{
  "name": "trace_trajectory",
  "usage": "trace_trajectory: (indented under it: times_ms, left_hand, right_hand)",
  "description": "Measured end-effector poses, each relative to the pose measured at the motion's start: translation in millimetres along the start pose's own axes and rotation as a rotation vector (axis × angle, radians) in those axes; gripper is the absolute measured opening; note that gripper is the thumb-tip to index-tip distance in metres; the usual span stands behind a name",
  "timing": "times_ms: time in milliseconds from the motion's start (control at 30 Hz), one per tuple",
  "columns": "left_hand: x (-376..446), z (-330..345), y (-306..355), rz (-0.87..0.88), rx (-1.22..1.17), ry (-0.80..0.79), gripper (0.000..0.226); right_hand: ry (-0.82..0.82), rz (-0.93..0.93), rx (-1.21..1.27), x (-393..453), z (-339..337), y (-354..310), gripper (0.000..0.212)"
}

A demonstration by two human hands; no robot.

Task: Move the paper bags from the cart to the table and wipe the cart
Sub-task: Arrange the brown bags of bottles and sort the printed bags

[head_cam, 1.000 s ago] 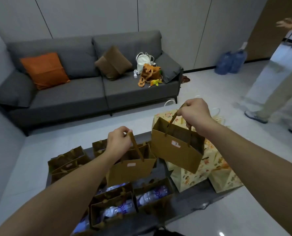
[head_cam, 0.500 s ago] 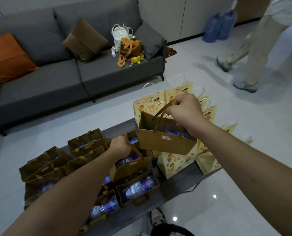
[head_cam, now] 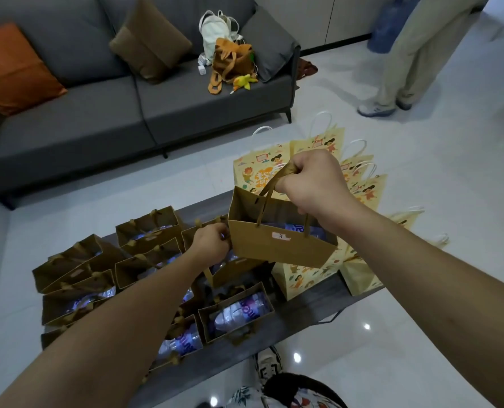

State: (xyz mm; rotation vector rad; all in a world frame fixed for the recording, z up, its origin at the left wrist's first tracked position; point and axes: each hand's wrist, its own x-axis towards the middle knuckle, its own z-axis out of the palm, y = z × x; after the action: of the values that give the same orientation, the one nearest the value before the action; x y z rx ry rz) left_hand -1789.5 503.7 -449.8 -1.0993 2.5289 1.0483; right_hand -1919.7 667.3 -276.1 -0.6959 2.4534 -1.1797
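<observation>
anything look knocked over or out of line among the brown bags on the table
Yes. The brown bags at the far left lean over and overlap instead of standing square like the front bag. Nothing looks spilled or torn. The right hand holds bag 3 aloft.

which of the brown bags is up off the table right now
The brown bag with the "3" label, hanging by its handles from the right hand; the other brown bags sit on the table.

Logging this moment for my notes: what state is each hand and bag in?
Right hand: grips handles of bag marked 3, lifted, bottle inside.
Left hand: lowered among brown bags, holding a bag's handle.
Yellow printed bags: standing upright.
</observation>
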Motion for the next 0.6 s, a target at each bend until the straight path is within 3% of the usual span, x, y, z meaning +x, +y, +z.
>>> trace_trajectory:
  times_ms: [200, 367, 500, 600]
  left_hand:
    - [3, 14, -17, 0.017, 0.170, -0.020, 0.012]
    - [-4, 32, -48, -0.012, 0.300, -0.147, 0.017]
    - [-23, 17, -66, -0.110, 0.171, -0.047, 0.017]
    - [-43, -10, -72, -0.101, -0.126, 0.100, 0.043]
  right_hand:
    - [-0.017, 0.003, -0.025, -2, 7, 2, 0.021]
    - [-0.053, 0.013, -0.039, 0, 27, 3, 0.028]
    - [-0.124, 0.031, -0.042, -3, 57, -7, 0.022]
    - [-0.190, 0.007, -0.067, -14, 84, -23, 0.014]
